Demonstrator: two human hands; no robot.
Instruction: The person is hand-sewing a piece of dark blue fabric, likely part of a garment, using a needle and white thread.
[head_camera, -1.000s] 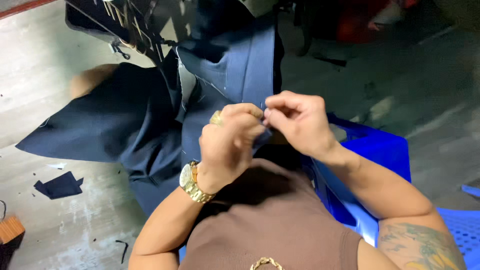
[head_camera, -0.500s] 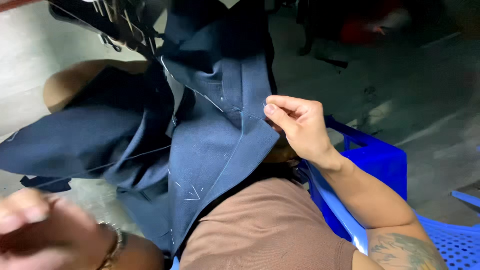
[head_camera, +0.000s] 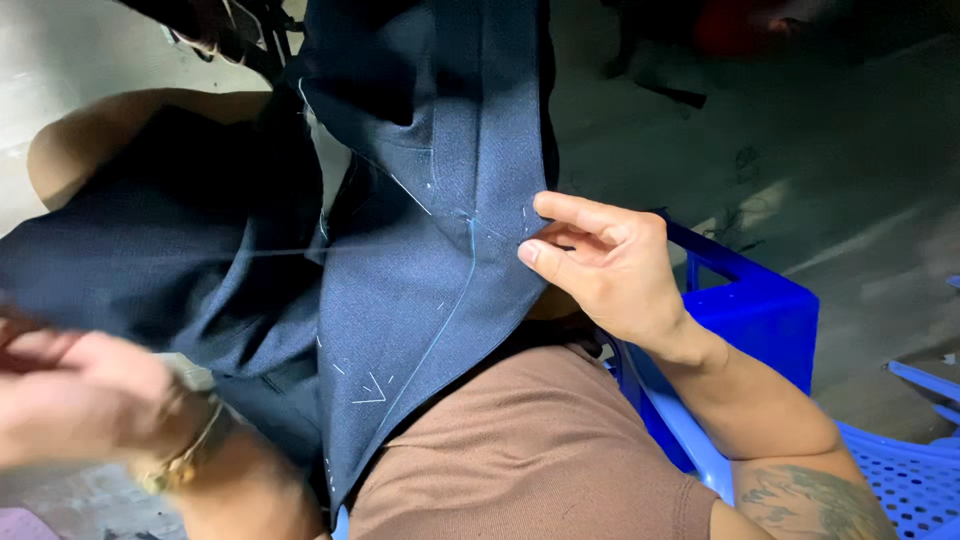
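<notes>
A dark navy garment piece (head_camera: 420, 300) with a light blue chalk line and white tacking stitches lies over my lap. My right hand (head_camera: 600, 265) pinches its right edge between thumb and fingers. My left hand (head_camera: 80, 400), blurred at the lower left and wearing a gold watch, is pulled out to the side with closed fingers. A thin pale thread (head_camera: 250, 252) runs taut from the fabric toward that hand; a needle is too small to make out.
I sit on a blue plastic chair (head_camera: 740, 320), with a perforated blue plastic seat (head_camera: 900, 470) at the lower right. The floor is grey concrete (head_camera: 760, 150). A bare knee (head_camera: 90, 140) shows at the upper left under the cloth.
My left hand left the fabric edge and swept down to the lower left, drawing the thread taut. My right hand kept its pinch on the edge. The view closed in on the cloth.
</notes>
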